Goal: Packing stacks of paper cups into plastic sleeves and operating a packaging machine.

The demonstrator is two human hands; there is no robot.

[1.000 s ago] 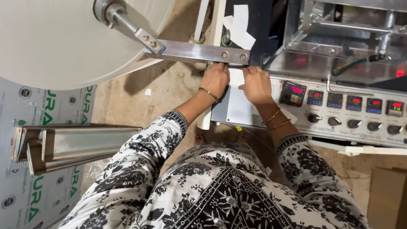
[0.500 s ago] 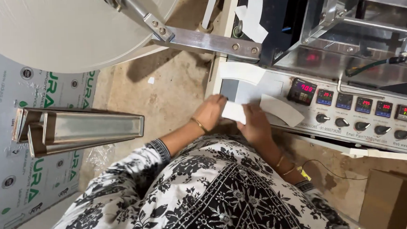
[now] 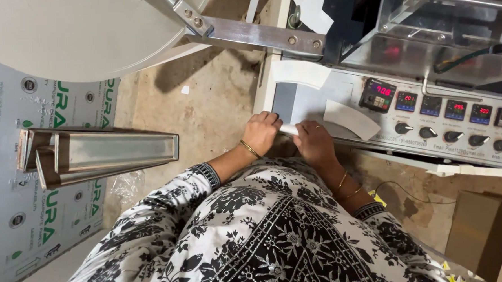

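Note:
My left hand (image 3: 260, 132) and my right hand (image 3: 314, 142) are both closed on the lower edge of a white paper strip (image 3: 289, 129) at the front of a grey machine panel (image 3: 311, 101). The hands sit close together, left of the row of displays and knobs. More white paper (image 3: 300, 73) curves over the panel above my hands, and another white piece (image 3: 351, 118) lies to the right of them. Black-and-white patterned sleeves and gold bangles cover my forearms and wrists.
A control panel (image 3: 447, 121) with red digital displays and black knobs runs to the right. A large white roll (image 3: 77, 36) on a metal arm (image 3: 252, 36) hangs upper left. A folded metal channel (image 3: 99, 153) juts out at left. A cardboard box (image 3: 486, 238) stands at lower right.
Both hands have come down from the upper part of the machine to its front edge, drawing the white paper down with them. The view has moved closer.

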